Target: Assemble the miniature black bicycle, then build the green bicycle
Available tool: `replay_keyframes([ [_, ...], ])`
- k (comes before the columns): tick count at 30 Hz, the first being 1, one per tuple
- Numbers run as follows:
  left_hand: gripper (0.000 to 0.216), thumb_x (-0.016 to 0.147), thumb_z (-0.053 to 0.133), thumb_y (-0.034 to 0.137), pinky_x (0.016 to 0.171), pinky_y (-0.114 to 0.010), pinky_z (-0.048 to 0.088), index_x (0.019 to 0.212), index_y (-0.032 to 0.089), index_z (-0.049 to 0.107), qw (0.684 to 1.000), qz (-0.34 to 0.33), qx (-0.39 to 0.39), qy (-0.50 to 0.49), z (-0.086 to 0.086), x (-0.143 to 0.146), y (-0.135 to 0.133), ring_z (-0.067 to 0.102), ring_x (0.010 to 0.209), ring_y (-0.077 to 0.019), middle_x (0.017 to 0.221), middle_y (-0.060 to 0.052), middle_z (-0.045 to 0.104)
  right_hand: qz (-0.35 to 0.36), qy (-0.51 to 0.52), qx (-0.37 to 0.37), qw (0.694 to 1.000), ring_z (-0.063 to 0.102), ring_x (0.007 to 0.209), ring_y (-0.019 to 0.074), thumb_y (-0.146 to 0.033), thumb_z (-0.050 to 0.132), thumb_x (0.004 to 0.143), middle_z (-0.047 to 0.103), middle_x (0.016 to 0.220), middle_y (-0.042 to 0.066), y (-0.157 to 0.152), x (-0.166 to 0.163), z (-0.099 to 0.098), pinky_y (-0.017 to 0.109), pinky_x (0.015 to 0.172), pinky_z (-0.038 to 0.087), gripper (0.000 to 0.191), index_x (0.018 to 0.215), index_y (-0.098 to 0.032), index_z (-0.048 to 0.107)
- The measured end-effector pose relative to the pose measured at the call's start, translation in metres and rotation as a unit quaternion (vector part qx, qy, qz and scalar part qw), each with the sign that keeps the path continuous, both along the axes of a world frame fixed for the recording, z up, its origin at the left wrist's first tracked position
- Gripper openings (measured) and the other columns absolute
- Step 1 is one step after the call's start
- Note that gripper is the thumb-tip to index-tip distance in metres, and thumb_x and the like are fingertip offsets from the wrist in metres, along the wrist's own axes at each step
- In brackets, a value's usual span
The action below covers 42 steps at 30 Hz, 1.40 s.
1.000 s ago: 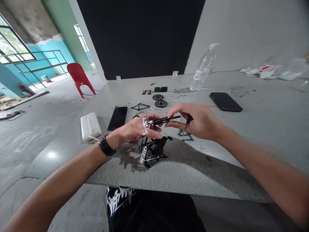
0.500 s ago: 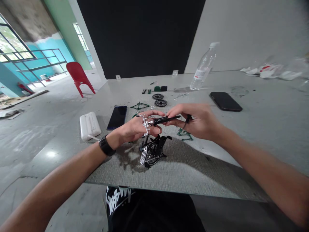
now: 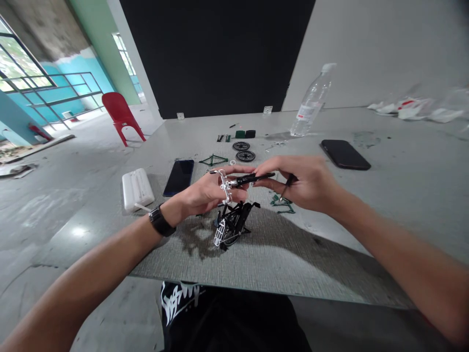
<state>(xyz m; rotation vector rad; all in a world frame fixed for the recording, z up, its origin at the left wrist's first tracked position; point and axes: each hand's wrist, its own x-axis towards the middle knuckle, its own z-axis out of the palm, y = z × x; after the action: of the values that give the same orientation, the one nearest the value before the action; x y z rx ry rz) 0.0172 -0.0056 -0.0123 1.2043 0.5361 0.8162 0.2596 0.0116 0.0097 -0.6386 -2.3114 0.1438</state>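
Observation:
My left hand (image 3: pixel 200 193) is closed round a silver miniature bicycle handlebar (image 3: pixel 224 186) joined to a black fork (image 3: pixel 252 179). Thumb and forefinger of my right hand (image 3: pixel 309 183) pinch the fork's far end. A thin tool with a black handle (image 3: pixel 289 180), possibly a small screwdriver, is tucked in the same hand's other fingers. Below both hands, the black body of a model bicycle (image 3: pixel 236 222) with a silver rack (image 3: pixel 219 232) rests on the table. Green frame parts (image 3: pixel 284 204) lie under my right hand.
Beyond my hands lie two spoked wheels (image 3: pixel 245 156), a green frame (image 3: pixel 213 160) and small green and black pieces (image 3: pixel 240 134). A power bank (image 3: pixel 137 189) and phone (image 3: pixel 179 177) are left; a black phone (image 3: pixel 345 154) and water bottle (image 3: pixel 311 105) are right.
The handlebar and fork have turned slightly in my fingers, and both hands have shifted very little. The grip of each hand stays the same.

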Motion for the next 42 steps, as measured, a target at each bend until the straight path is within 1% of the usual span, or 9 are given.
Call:
replay_keyframes([
  [6,0.065,0.058,0.099,0.020,0.077,-0.026,0.055,0.114,0.014,0.066,0.999,0.022,-0.047,0.005,-0.004,-0.001,0.003,0.067,0.086,-0.0146,0.090,-0.005,0.071,0.023,0.010,0.044,0.999,0.058,0.062,0.0126,-0.048,0.073,0.093,0.078,0.108,0.002,0.003,0.001,0.005,0.033,0.063,0.045,0.021,0.099,-0.028,0.072],
  [10,0.068,0.055,0.101,0.024,0.069,-0.022,0.053,0.114,0.013,0.068,0.999,0.013,-0.039,0.021,-0.002,-0.003,0.004,0.066,0.080,-0.0121,0.097,-0.006,0.069,-0.036,0.079,-0.032,0.996,0.037,0.046,0.0068,-0.054,0.067,0.095,0.073,0.101,0.003,0.009,0.006,0.004,0.031,0.049,0.034,0.033,0.106,-0.022,0.069],
  [12,0.068,0.057,0.100,0.026,0.066,-0.021,0.051,0.116,0.013,0.069,0.999,0.004,-0.026,0.033,-0.001,-0.005,0.006,0.065,0.080,-0.0117,0.099,-0.006,0.068,-0.074,0.098,-0.083,0.989,0.043,0.048,0.0084,-0.053,0.056,0.101,0.070,0.093,0.004,0.015,0.009,0.000,0.030,0.047,0.033,0.035,0.103,-0.020,0.068],
  [15,0.067,0.060,0.098,0.028,0.070,-0.024,0.053,0.119,0.013,0.070,0.998,-0.020,0.007,0.054,0.000,-0.011,0.011,0.065,0.081,-0.0130,0.099,-0.007,0.068,-0.063,-0.008,-0.118,0.991,0.060,0.067,0.0155,-0.052,0.058,0.100,0.071,0.091,0.006,0.025,0.010,-0.009,0.029,0.056,0.040,0.034,0.099,-0.021,0.069],
  [18,0.065,0.062,0.096,0.030,0.073,-0.029,0.055,0.120,0.014,0.070,0.996,-0.047,0.033,0.070,0.000,-0.016,0.015,0.065,0.082,-0.0153,0.095,-0.006,0.068,-0.015,-0.133,-0.102,0.986,0.066,0.086,0.0211,-0.037,0.058,0.098,0.073,0.101,0.008,0.033,0.006,-0.022,0.031,0.068,0.045,0.022,0.107,-0.022,0.072],
  [22,0.068,0.065,0.095,0.029,0.076,-0.033,0.057,0.125,0.015,0.067,0.994,-0.072,0.028,0.078,0.001,-0.018,0.017,0.067,0.083,-0.0180,0.090,-0.005,0.068,-0.027,-0.207,-0.121,0.970,0.068,0.087,0.0224,-0.023,0.060,0.092,0.072,0.114,0.010,0.033,-0.002,-0.031,0.033,0.066,0.044,0.025,0.113,-0.022,0.072],
  [29,0.067,0.065,0.094,0.029,0.076,-0.033,0.057,0.124,0.014,0.064,0.992,-0.081,0.007,0.093,0.003,-0.017,0.015,0.068,0.080,-0.0170,0.093,-0.005,0.069,-0.018,-0.222,-0.189,0.956,0.070,0.083,0.0209,-0.020,0.066,0.087,0.076,0.107,0.005,0.030,-0.005,-0.032,0.033,0.068,0.046,0.014,0.099,-0.025,0.072],
  [38,0.068,0.064,0.096,0.028,0.075,-0.031,0.057,0.122,0.015,0.063,0.993,-0.067,-0.011,0.094,0.004,-0.016,0.012,0.066,0.081,-0.0156,0.091,-0.004,0.067,-0.071,-0.241,-0.280,0.926,0.068,0.078,0.0208,-0.020,0.063,0.086,0.075,0.091,0.006,0.023,-0.011,-0.028,0.032,0.065,0.043,0.007,0.092,-0.022,0.064],
  [42,0.068,0.067,0.095,0.030,0.072,-0.030,0.055,0.124,0.015,0.062,0.993,-0.078,-0.010,0.093,0.006,-0.016,0.011,0.066,0.079,-0.0150,0.091,-0.003,0.066,-0.075,-0.189,-0.236,0.950,0.065,0.078,0.0214,-0.019,0.057,0.088,0.074,0.092,0.008,0.023,-0.002,-0.020,0.033,0.067,0.043,0.012,0.096,-0.021,0.065],
])
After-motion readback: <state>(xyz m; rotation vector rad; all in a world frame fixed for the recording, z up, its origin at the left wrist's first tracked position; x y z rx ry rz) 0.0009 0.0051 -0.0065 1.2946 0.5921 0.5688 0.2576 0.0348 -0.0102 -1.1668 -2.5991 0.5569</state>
